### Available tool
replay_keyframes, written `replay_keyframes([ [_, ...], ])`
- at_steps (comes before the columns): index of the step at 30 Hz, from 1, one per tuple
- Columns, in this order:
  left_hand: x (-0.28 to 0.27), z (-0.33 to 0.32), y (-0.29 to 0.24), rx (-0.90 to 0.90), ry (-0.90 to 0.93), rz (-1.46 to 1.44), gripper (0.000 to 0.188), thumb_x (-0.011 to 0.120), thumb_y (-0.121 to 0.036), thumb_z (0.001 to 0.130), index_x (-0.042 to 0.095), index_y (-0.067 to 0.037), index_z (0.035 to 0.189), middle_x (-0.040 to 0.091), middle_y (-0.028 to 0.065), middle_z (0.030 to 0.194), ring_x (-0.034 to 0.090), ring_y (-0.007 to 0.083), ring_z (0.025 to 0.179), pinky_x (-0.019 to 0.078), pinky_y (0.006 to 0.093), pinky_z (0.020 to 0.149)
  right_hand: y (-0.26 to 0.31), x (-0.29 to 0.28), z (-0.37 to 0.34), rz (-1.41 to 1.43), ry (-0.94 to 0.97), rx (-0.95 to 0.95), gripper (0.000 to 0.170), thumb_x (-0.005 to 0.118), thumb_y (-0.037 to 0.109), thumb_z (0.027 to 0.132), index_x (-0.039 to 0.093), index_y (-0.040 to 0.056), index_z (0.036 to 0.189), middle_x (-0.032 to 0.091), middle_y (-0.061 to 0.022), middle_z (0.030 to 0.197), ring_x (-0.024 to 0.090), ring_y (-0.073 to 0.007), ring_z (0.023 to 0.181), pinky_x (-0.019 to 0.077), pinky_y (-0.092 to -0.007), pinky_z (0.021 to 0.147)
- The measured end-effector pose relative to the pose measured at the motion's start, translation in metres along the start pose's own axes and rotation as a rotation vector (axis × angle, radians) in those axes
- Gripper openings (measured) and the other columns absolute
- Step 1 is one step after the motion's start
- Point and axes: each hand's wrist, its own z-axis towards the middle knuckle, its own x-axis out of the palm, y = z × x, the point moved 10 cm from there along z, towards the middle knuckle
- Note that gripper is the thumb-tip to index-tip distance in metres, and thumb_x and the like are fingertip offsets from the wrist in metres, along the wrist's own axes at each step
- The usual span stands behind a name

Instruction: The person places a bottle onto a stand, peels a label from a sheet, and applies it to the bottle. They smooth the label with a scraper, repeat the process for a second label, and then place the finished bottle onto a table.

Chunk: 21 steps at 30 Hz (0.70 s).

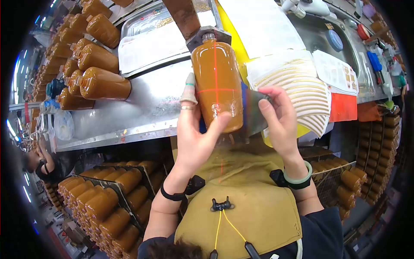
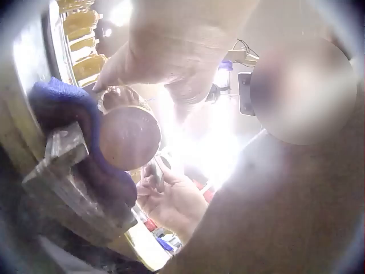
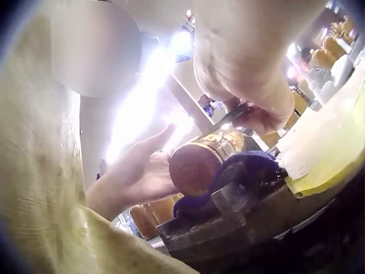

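Observation:
A glossy brown bottle [image 1: 215,77] lies on its side, its neck toward a metal bracket [image 1: 194,39] and its round base toward me. Red light lines cross on it. Blue padding [image 3: 245,165] cradles it from below. My left hand [image 1: 194,138] lies along the bottle's left side with fingers extended, a cloth finger cover [image 1: 189,93] on one of them. The thumb stands over the base end. At the bottle's right side, my right hand [image 1: 282,125] pinches a dark, flat, grey-green sheet [image 1: 258,114] between thumb and fingers.
White paper with curved gold-lined strips [image 1: 297,86] lies to the right, near a sink [image 1: 310,36]. More brown bottles [image 1: 105,84] stand left on the metal bench [image 1: 151,99]. A tray [image 1: 146,56] sits behind. Racks of bottles [image 1: 92,198] flank me below; another person [image 1: 43,157] is far left.

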Motion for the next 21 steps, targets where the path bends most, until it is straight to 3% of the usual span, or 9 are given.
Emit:
replay_keyframes([
  [1, 0.008, 0.001, 0.015, -0.166, 0.009, -0.294, 0.086, 0.068, 0.002, 0.096, 0.016, 0.002, 0.165, 0.034, 0.0160, 0.164, 0.038, 0.0258, 0.149, 0.0321, 0.0412, 0.123, -0.001, 0.004, -0.002, 0.006, 0.033, 0.013, 0.023, 0.061, 0.003, 0.102, 0.061, -0.0007, 0.126, 0.064, -0.0043, 0.117, 0.059, -0.0106, 0.107, 0.0460, -0.0263, 0.096],
  [2, 0.009, 0.000, 0.009, -0.092, 0.004, -0.275, 0.073, 0.056, 0.002, 0.103, 0.017, 0.002, 0.165, 0.036, 0.0156, 0.163, 0.040, 0.0253, 0.148, 0.0329, 0.0405, 0.122, -0.002, 0.007, -0.003, -0.030, 0.052, 0.005, 0.023, 0.061, 0.002, 0.102, 0.061, -0.0001, 0.125, 0.064, -0.0045, 0.117, 0.059, -0.0099, 0.107, 0.0467, -0.0266, 0.095],
  [6, 0.009, -0.001, 0.014, -0.100, -0.023, -0.311, 0.073, 0.058, -0.004, 0.104, 0.018, 0.000, 0.165, 0.037, 0.0157, 0.162, 0.041, 0.0252, 0.148, 0.0332, 0.0404, 0.122, -0.001, 0.010, -0.006, -0.028, 0.015, -0.020, 0.022, 0.062, 0.002, 0.101, 0.062, -0.0001, 0.124, 0.064, -0.0043, 0.113, 0.059, -0.0096, 0.106, 0.0468, -0.0263, 0.094],
  [8, 0.008, -0.001, 0.012, -0.078, -0.047, -0.327, 0.067, 0.058, -0.008, 0.107, 0.022, 0.000, 0.163, 0.048, 0.0139, 0.152, 0.051, 0.0217, 0.137, 0.0419, 0.0379, 0.116, 0.002, 0.009, -0.006, -0.026, 0.014, -0.023, 0.022, 0.062, 0.002, 0.101, 0.062, -0.0001, 0.123, 0.064, -0.0044, 0.113, 0.059, -0.0095, 0.105, 0.0470, -0.0262, 0.093],
  [13, 0.007, 0.002, 0.012, -0.067, -0.046, -0.346, 0.065, 0.055, -0.008, 0.108, 0.022, -0.001, 0.163, 0.047, 0.0133, 0.153, 0.050, 0.0209, 0.138, 0.0407, 0.0377, 0.117, 0.005, 0.011, -0.006, -0.063, 0.031, -0.027, 0.022, 0.063, 0.003, 0.101, 0.062, -0.0001, 0.123, 0.065, -0.0044, 0.112, 0.060, -0.0092, 0.102, 0.0475, -0.0258, 0.092],
  [21, 0.005, -0.003, 0.016, -0.071, -0.024, -0.432, 0.062, 0.052, -0.008, 0.109, 0.023, -0.002, 0.164, 0.045, 0.0120, 0.155, 0.049, 0.0196, 0.138, 0.0407, 0.0368, 0.116, 0.016, 0.017, -0.005, -0.145, 0.021, -0.041, 0.020, 0.069, 0.005, 0.097, 0.066, 0.0002, 0.116, 0.067, -0.0040, 0.096, 0.061, -0.0103, 0.084, 0.0494, -0.0277, 0.075],
])
